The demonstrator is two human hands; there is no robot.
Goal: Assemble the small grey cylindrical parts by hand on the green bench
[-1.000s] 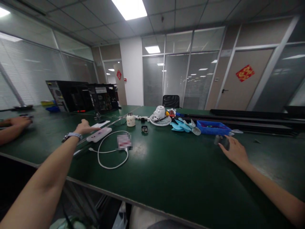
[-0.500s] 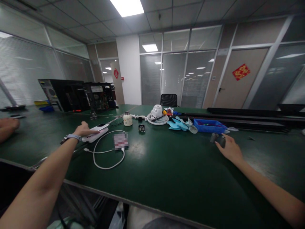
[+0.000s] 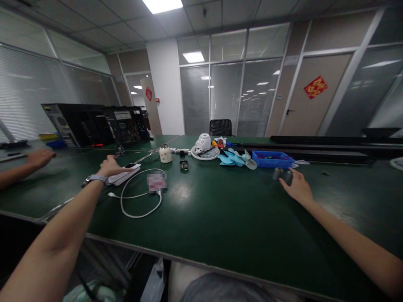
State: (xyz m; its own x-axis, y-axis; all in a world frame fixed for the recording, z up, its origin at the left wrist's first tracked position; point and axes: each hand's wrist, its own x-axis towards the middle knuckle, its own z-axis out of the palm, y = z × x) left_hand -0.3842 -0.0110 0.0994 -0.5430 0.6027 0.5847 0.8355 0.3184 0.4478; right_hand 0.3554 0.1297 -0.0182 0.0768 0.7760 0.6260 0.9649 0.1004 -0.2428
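My left hand rests on a long white device with a dark patch on its top, which I cannot name surely. Its thumb stretches to the right, apart from the other fingers. Far to the right, my right hand has thumb and fingers closed round a small grey cylinder. A second grey cylinder stands just left of it on the green table. Between my hands, a white cable loops to a blurred-out item.
Along the middle stand a cream bottle, a dark watch-like item, a white fan part, light-blue fan blades and a blue tray. Open computer cases stand back left. Another person's hand reaches in from the left.
The other person's hand has moved rightward over the table. My view has shifted slightly; both my hands keep about the same places on the table.
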